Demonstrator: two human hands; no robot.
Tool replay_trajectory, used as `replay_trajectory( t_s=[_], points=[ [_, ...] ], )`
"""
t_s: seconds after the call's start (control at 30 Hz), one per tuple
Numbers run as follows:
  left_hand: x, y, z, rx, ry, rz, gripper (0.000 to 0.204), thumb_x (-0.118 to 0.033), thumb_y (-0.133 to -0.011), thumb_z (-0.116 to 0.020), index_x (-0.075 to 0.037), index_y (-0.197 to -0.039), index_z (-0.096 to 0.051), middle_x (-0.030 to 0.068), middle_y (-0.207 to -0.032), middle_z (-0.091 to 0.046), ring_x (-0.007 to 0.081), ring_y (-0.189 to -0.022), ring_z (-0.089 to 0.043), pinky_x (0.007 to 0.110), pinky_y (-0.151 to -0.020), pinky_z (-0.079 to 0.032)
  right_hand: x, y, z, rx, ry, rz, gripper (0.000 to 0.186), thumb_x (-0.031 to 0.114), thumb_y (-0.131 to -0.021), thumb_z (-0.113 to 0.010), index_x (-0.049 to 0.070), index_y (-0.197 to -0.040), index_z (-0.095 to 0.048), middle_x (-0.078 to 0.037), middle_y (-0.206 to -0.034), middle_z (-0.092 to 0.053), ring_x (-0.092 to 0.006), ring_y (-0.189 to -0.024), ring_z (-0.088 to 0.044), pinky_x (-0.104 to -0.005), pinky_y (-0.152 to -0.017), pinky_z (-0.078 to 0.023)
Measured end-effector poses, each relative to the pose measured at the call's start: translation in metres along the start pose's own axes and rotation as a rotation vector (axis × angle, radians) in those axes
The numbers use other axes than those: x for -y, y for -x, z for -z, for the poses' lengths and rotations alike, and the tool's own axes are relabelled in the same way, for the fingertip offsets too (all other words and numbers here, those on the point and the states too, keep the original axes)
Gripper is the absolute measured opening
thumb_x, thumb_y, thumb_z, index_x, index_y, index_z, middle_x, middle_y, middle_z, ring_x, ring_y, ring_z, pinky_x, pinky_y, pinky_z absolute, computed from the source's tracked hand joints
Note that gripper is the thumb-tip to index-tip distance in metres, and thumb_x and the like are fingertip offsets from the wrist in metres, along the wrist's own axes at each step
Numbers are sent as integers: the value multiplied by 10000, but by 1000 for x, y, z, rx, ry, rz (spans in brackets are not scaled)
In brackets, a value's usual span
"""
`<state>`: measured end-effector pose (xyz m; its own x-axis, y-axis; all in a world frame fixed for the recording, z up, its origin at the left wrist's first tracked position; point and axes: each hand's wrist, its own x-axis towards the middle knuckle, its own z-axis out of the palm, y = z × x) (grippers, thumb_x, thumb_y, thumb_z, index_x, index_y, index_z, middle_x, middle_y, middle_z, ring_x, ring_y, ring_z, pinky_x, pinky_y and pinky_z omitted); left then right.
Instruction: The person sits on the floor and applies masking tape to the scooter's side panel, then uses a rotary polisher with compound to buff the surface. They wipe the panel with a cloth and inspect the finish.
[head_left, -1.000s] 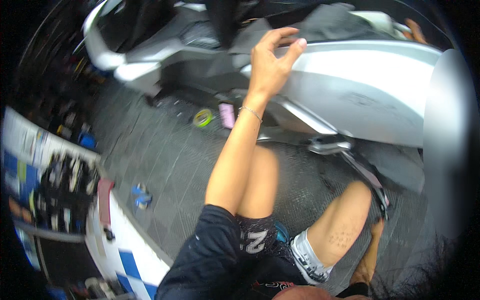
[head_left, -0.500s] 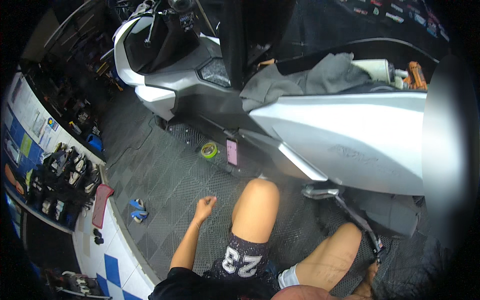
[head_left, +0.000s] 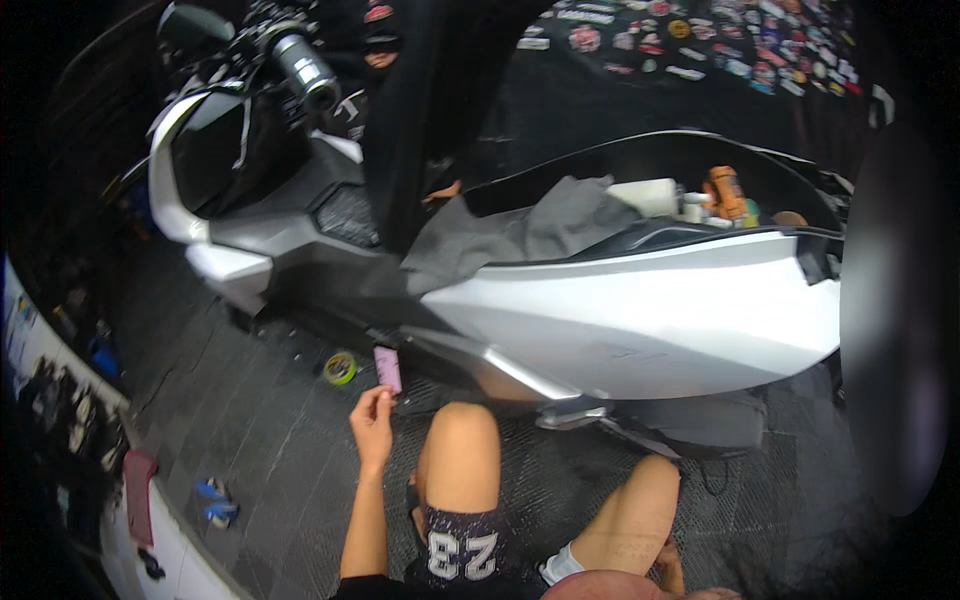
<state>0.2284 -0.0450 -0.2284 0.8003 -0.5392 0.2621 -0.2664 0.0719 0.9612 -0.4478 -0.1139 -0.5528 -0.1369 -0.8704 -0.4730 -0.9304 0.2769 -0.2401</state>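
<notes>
I judge a reach in hand: the left hand [head_left: 373, 425], fingers curled, is at the near edge of the pink card [head_left: 387, 366], gripping or not I can't tell; a light pinch is called for. The right hand [head_left: 668, 564] is too hidden to read. The card is on the dark floor [head_left: 265, 430] beside the lower edge of the scooter [head_left: 650, 315], near a tape roll [head_left: 344, 378]; a stickered wall [head_left: 640, 105] stands beyond.
</notes>
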Motion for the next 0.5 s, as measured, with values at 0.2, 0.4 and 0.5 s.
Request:
replay_trajectory(
  t_s=[0.2,0.4,0.5],
  points=[
    [-156,-35,-95,96,169,-536,178,-41,-927,-671,18,-1090,-716,104,-1031,-685,189,-938,-659,294,-824,-516,43,63,52,70,-78,-65,562,297,-944,-625,77,-1449,-512,-258,-1308,-643,-392,-1247,-605,-495,-1022,-503],
    [-242,-122,-182,333,-303,-695,348,-245,-859,-781,-36,-1130,-720,154,-1166,-712,342,-1045,-672,444,-909,-513,55,142,128,152,-76,-251,509,214,-935,-631,53,-1411,-550,-246,-1359,-613,-361,-1295,-575,-488,-1059,-485],
    [-218,-169,-204,577,-582,-440,387,-319,-846,-783,-49,-1112,-706,189,-1114,-726,375,-1021,-694,478,-884,-513,61,178,186,139,-52,-461,485,172,-931,-634,41,-1393,-569,-240,-1384,-599,-346,-1318,-561,-484,-1078,-475]
  ],
)
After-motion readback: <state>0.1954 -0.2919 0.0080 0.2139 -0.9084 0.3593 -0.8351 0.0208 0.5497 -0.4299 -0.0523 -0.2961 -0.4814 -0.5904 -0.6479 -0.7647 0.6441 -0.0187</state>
